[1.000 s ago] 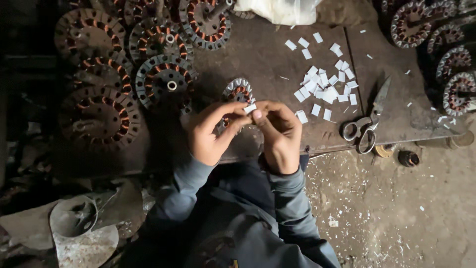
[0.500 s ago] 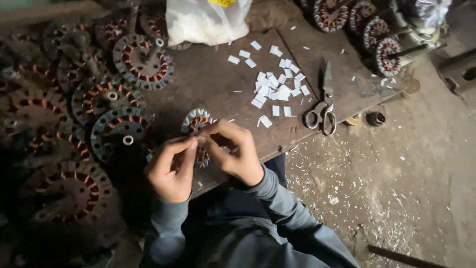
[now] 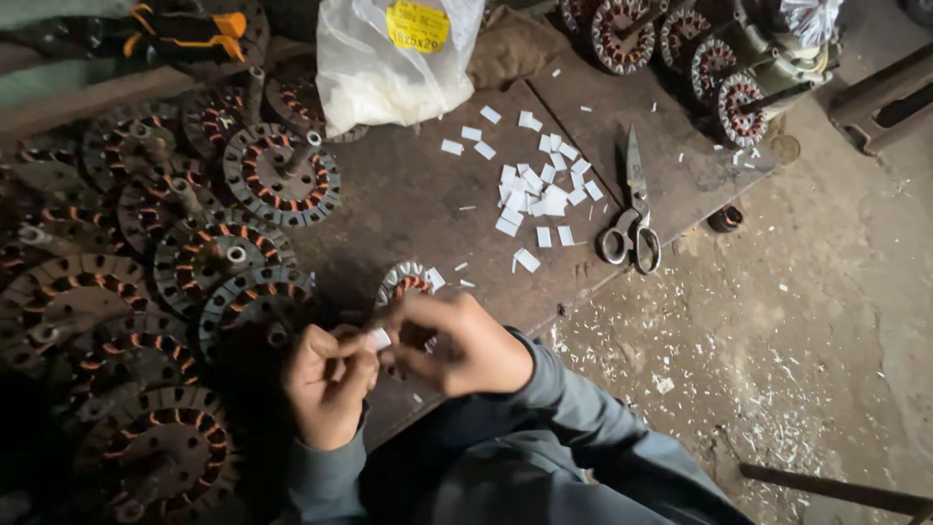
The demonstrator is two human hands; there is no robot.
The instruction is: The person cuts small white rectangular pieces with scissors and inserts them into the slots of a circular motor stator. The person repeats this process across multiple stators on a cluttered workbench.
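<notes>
Both hands are held close together over the near edge of the table [image 3: 418,194]. A small white slip [image 3: 377,338] is pinched between the fingers of the left hand [image 3: 328,384], thumb against forefinger. The right hand [image 3: 465,340] is curled just beside it, fingers narrowed toward the same slip; whether it is touched by them cannot be told. A stator [image 3: 408,284] with copper windings is seen just behind the hands, partly hidden by them, one slip standing at its rim. A loose pile of slips [image 3: 539,190] is spread farther back on the table, with scissors [image 3: 632,219] lying just right of it. A white bag [image 3: 389,58] is set at the far edge. Many stators [image 3: 194,282] are stacked at left.
</notes>
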